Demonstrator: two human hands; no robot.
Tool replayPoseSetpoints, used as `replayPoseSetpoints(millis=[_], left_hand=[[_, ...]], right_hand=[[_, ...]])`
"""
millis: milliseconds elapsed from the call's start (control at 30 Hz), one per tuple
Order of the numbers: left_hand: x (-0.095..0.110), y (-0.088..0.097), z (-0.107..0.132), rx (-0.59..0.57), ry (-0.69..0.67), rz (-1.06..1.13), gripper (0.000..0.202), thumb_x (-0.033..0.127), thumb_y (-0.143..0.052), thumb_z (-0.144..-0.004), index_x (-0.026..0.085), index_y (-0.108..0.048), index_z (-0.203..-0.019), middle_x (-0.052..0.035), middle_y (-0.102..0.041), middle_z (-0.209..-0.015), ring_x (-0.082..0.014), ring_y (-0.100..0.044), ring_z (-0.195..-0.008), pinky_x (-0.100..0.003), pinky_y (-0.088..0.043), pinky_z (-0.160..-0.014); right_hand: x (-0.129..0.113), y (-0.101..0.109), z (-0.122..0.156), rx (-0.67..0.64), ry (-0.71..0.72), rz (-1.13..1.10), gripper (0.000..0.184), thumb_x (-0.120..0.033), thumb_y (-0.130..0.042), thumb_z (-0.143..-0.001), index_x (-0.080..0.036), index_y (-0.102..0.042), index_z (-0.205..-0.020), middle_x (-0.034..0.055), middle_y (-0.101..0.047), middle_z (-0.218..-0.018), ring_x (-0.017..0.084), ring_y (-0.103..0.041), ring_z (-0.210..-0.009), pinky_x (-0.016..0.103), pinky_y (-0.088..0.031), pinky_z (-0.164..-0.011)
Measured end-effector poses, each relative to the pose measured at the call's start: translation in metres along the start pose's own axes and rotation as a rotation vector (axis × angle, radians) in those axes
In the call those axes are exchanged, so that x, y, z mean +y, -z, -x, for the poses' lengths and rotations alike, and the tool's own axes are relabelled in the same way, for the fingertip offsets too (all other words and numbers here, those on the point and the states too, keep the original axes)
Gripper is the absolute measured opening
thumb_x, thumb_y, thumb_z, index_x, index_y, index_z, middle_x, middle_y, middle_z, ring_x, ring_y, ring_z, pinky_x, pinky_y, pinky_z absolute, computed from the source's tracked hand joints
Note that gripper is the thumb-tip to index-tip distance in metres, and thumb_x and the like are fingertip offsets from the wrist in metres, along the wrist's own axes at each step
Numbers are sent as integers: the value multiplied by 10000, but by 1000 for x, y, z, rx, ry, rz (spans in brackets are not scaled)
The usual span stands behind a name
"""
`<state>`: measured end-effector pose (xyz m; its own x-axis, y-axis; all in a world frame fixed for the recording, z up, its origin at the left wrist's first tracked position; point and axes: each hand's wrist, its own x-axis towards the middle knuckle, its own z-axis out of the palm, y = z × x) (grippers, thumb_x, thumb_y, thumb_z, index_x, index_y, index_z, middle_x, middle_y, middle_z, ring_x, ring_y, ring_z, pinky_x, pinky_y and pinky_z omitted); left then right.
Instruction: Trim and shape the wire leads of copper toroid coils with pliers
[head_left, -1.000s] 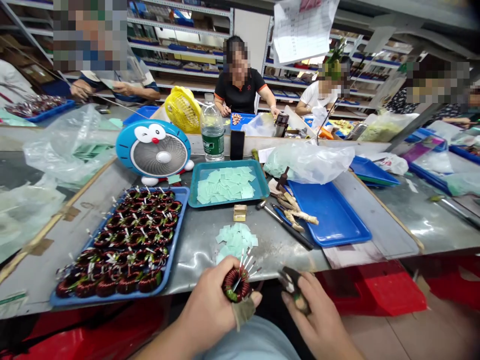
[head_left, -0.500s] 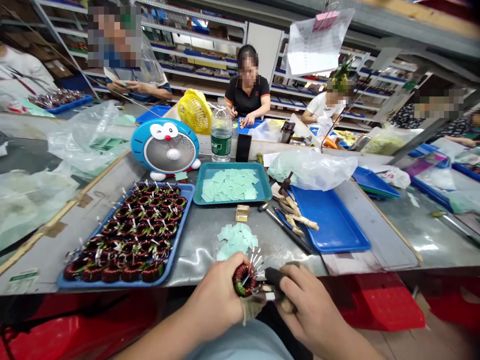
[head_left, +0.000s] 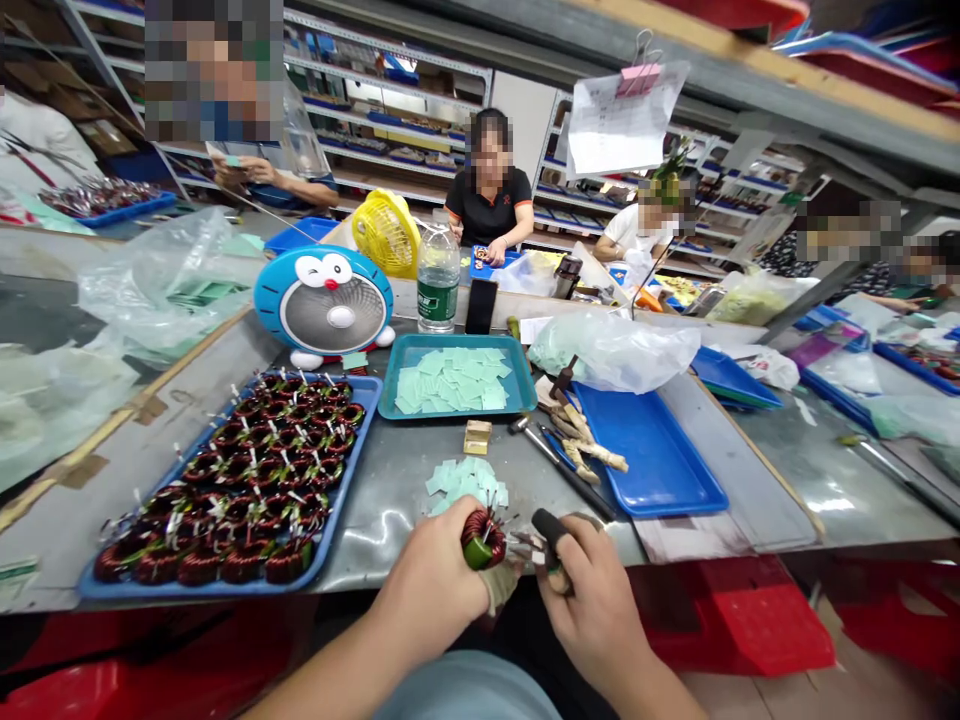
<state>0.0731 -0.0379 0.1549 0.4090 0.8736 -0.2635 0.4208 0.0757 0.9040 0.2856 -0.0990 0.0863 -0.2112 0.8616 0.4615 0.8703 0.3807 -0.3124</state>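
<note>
Pliers [head_left: 529, 546] brought up beside the coil [head_left: 475, 524].
A second ago they hung apart; now the left hand [head_left: 435, 568] grasps the coil by the near edge of the surface [head_left: 401, 455]; the right hand's [head_left: 598, 578] grip holds the pliers; contact is unclear; both hands seem on one piece.

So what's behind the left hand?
A pile of light green pieces on the metal bench, just beyond the left hand. Its far side shows; part of the near edge is hidden by the hand and the ring coil it holds.
</note>
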Motion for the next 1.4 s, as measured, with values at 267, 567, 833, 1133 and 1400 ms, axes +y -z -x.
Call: replayPoseSetpoints(millis=[267,567,833,1133,1400], left_hand=[[1,-2,2,41,-26,-69,317,385,-771,-774,230,-494,-789,96,-545,-623,-118,-449,-592,-236,-333,-557],[-3,-8,3,83,-44,-77,301,378,-746,-804,232,-485,-773,98,-523,-633,-117,-415,-610,-237,-321,-566],[-5,-7,6,87,-35,-154,306,437,-732,-814,238,-500,-803,86,-570,-649,-127,-444,-603,-247,-329,-578],[-8,-10,11,16,-122,-78,295,309,-776,-748,230,-496,-791,94,-534,-647,-111,-407,-606,-239,-309,-575],[-9,-1,11,-20,-121,-93,282,333,-774,-753,234,-525,-842,76,-583,-684,-124,-449,-619,-240,-328,-579]], right_hand=[[-4,11,-2,10,-19,-36,317,-34,-521,-856,-205,-551,-1121,104,-569,-1147,269,-530,-974,397,-483,-776],[2,-3,2,92,12,13,256,-54,-525,-872,-186,-561,-1088,91,-560,-1015,248,-501,-866,381,-453,-709],[-5,-1,3,49,15,24,192,-85,-563,-874,-183,-534,-1037,120,-547,-1156,267,-506,-949,397,-456,-762],[-2,18,-8,-27,96,-74,223,-43,-527,-815,-182,-545,-990,83,-573,-969,225,-468,-804,358,-395,-672],[-3,19,-2,-48,57,-82,208,-55,-541,-870,-180,-565,-1034,116,-579,-1140,256,-516,-942,389,-457,-761]])
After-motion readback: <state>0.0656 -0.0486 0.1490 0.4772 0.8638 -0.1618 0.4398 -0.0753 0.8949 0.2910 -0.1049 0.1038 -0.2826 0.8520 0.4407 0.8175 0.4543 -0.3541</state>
